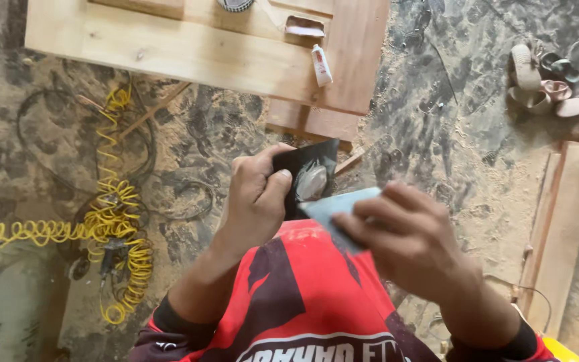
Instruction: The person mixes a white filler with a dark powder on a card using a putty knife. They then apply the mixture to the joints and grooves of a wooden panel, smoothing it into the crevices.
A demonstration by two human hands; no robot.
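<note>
My left hand [252, 201] grips a black sheet of sandpaper [309, 171] with a pale worn patch in its middle, held upright in front of my chest. My right hand [403, 238] pinches a grey-blue sheet of sandpaper [333, 208] by its edge, just below and to the right of the black one. The two sheets overlap or touch near their lower corners. Both hands are above my red and dark shirt [303, 302].
A pale wooden panel [189, 47] lies on the sawdust floor ahead, with a small white tube [321, 65] on it. A yellow coiled air hose [115, 208] lies left. A long board [561, 228] is at right, rolls of tape [537, 80] beyond it.
</note>
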